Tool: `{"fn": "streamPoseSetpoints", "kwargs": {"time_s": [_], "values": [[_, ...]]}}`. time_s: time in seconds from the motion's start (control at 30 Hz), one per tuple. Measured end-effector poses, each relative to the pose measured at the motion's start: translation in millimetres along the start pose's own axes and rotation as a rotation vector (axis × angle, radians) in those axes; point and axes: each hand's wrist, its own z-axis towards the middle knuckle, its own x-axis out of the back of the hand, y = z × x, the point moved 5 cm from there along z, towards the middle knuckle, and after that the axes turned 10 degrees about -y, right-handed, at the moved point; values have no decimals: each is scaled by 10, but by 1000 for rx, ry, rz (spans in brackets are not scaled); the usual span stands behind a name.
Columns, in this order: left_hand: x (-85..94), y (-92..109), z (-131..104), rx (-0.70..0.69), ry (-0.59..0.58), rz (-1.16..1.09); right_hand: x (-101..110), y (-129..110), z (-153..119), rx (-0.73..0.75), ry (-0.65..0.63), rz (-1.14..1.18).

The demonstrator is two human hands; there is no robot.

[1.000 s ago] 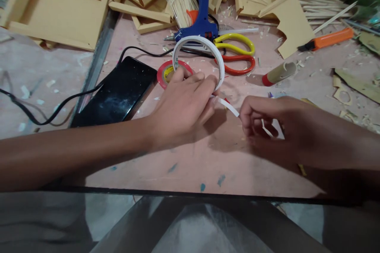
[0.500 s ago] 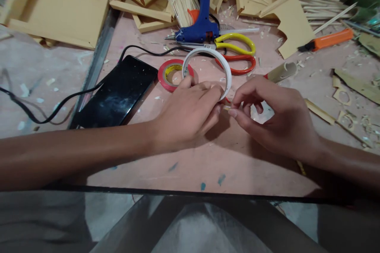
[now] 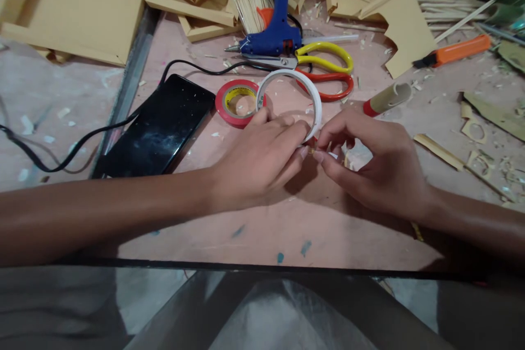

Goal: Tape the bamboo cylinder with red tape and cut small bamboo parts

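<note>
My left hand (image 3: 262,158) is closed on a white tape ring (image 3: 315,101), which stands tilted above the table, its lower edge between the fingers. Close on its right, my right hand (image 3: 369,158) pinches a tiny pale piece (image 3: 311,151) between thumb and index finger, near the left fingertips. What that piece is, I cannot make out. Just behind the left hand lies a red tape roll (image 3: 223,104) with a yellow core. Scissors (image 3: 328,71) with one yellow and one red handle lie behind the white ring.
A black phone (image 3: 159,126) lies left, a cable (image 3: 94,131) beside it. Behind are a blue glue gun (image 3: 270,38), bagged sticks (image 3: 250,3) and cardboard trays (image 3: 82,11). An orange cutter (image 3: 461,52), a rolled tube (image 3: 389,99) and scraps are at right.
The right hand has shifted slightly left and down, its thumb and index finger still pinched by the left fingertips. The white ring has shifted slightly right.
</note>
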Motion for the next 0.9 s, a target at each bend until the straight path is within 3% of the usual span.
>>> {"fn": "streamPoseSetpoints", "kwargs": {"time_s": [0.2,0.5,0.7,0.9], "values": [[33,31,-25,-12,-16,-70,-14,1,-8,-4,3,-2],[28,-5,-8,23,71,-17,-2,-9,-20,-26,1,46],[120,-2,-29,32,122,-58,168,48,-43,-32,187,230],[118,1,-27,3,130,-105,86,94,47,-19,-68,225]]}}
